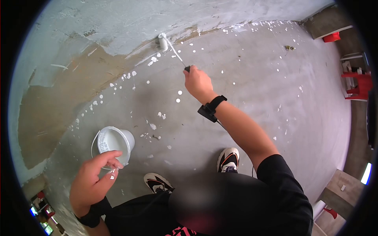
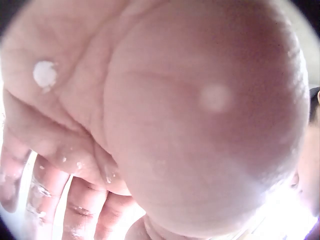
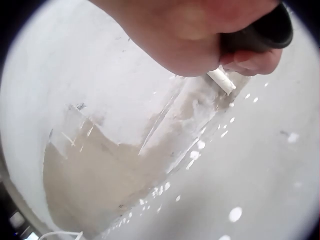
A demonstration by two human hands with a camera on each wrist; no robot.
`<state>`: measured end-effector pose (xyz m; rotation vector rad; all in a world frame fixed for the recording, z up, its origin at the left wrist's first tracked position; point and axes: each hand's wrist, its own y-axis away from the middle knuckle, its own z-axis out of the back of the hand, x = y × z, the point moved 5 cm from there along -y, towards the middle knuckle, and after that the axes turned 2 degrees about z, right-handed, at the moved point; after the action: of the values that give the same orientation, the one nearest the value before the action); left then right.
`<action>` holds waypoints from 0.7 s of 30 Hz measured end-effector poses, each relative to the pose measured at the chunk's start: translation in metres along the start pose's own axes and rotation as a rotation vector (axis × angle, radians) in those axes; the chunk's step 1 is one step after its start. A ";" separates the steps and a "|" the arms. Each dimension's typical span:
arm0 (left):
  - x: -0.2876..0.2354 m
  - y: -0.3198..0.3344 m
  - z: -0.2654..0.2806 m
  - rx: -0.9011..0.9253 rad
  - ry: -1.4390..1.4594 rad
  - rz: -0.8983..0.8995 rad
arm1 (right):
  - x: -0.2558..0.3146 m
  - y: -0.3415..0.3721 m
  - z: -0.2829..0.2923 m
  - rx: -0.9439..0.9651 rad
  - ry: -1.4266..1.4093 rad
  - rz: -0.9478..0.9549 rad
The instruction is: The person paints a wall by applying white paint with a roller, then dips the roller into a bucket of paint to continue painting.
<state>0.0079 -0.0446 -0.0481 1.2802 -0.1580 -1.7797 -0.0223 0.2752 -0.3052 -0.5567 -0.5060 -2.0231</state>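
Observation:
In the head view my right hand (image 1: 198,82) grips the black handle of a paint roller (image 1: 163,42). Its white roller head lies at the foot of the wall (image 1: 106,27), by a bare brown strip. The right wrist view shows the fingers (image 3: 252,61) curled round the handle, with part of the white roller head beyond. My left hand (image 1: 96,175) hangs over the rim of a white bucket (image 1: 128,137) of white paint, fingers loosely bent and holding nothing. White paint specks mark its palm (image 2: 150,100) in the left wrist view.
White paint drops dot the grey floor (image 1: 244,106), thickest along the wall. My shoes (image 1: 228,159) stand right of the bucket. Red chairs (image 1: 360,84) stand at the far right, and a concrete ledge (image 1: 342,192) juts in at lower right. A small plant scrap (image 1: 289,47) lies farther off.

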 end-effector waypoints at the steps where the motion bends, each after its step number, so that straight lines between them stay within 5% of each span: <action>1: -0.003 -0.001 0.000 -0.001 -0.002 0.000 | 0.003 0.001 -0.001 0.028 -0.001 -0.009; 21: 0.001 0.006 0.004 0.042 -0.085 -0.022 | -0.067 -0.038 0.054 -0.214 0.056 -0.184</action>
<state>0.0082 -0.0503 -0.0439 1.2408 -0.2303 -1.8592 -0.0154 0.3688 -0.3047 -0.5975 -0.3174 -2.2788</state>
